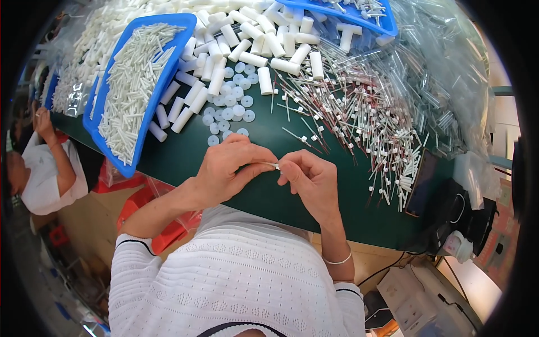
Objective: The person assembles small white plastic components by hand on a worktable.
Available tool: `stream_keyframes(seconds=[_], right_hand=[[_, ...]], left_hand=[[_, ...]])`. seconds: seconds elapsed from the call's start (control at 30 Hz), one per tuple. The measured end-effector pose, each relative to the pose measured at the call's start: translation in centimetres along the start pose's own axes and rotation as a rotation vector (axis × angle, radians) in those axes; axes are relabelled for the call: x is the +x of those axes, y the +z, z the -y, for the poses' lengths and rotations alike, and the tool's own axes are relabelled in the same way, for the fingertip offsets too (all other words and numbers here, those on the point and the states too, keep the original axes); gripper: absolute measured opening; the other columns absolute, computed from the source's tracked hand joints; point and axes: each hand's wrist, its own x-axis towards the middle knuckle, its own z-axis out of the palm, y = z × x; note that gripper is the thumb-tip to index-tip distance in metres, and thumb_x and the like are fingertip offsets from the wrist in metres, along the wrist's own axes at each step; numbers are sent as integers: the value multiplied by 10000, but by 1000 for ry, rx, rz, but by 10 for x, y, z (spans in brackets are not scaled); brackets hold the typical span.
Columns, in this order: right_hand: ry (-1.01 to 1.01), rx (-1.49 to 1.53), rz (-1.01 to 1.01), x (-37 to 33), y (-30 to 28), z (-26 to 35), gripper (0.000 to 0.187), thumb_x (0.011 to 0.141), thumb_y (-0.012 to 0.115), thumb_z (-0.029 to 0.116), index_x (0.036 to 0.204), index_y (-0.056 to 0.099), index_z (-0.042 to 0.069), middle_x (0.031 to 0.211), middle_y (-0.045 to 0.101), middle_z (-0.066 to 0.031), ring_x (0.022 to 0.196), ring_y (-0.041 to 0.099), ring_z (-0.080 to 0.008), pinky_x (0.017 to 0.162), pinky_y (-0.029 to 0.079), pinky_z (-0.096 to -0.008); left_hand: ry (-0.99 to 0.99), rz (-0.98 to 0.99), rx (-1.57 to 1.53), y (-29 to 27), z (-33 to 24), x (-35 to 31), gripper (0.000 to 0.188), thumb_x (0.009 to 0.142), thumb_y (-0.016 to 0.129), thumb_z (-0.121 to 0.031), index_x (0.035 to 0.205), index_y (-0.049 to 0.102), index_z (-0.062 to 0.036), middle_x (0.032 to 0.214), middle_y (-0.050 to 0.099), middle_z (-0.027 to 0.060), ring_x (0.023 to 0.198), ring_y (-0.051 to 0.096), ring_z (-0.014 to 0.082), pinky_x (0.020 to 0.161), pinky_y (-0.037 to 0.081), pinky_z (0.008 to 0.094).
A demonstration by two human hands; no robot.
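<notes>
My left hand [233, 168] and my right hand [311, 182] meet above the near edge of the green table. Between their fingertips is a small white piece [275, 166], pinched from both sides; most of it is covered by the fingers. It resembles the thin parts with white connectors, but its exact kind is too small to tell. Just beyond my hands lie several translucent round discs [229, 100]. To the right spreads a heap of thin wired parts [365, 118] with white connectors and dark red leads.
A blue tray [188, 33] of short white sticks stands at left, another blue tray [391, 25] at the back. White foam-like cylinders [264, 42] pile up behind the discs. Clear plastic bags [443, 67] and a phone [421, 182] are at right. Another person's arm [62, 168] shows far left.
</notes>
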Motion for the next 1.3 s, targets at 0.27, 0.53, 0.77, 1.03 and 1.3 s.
stream_keyframes(seconds=[0.27,0.53,0.77,1.03,1.3], right_hand=[[-123,-218,47,-2,-9,7,247,832,742,91,1053,665,12,782,604,-29,594,488,-65,539,412,-215],[-534,-1218,-209,25,-14,-2,109,813,679,78,860,583,58,816,508,-75,779,591,-224,563,497,-346],[-568,-1128,-238,34,-36,5,88,757,659,20,753,577,52,720,551,-91,616,589,-246,539,493,-328],[-248,240,-134,13,-15,10,77,879,606,-65,942,640,-38,895,625,-37,740,599,-59,584,463,-185],[-636,-718,-253,7,-8,45,461,753,723,76,1196,596,74,1218,532,-99,1154,493,-295,1030,349,-424]], left_hand=[[-612,228,-594,-22,-4,9,87,890,675,-73,942,669,-4,861,718,50,799,664,79,720,495,200],[-277,98,-165,-123,0,192,601,910,668,-263,1379,428,25,1301,540,255,1211,534,315,973,463,402],[150,-147,189,-41,0,130,276,884,667,-118,1152,652,-53,990,673,103,874,629,220,747,485,299],[-457,115,-560,9,-5,26,201,936,622,-131,1078,679,-1,891,719,81,798,663,104,714,510,235],[-247,26,-131,-3,-2,15,127,873,669,-96,976,692,-25,801,678,66,718,639,185,656,493,298]])
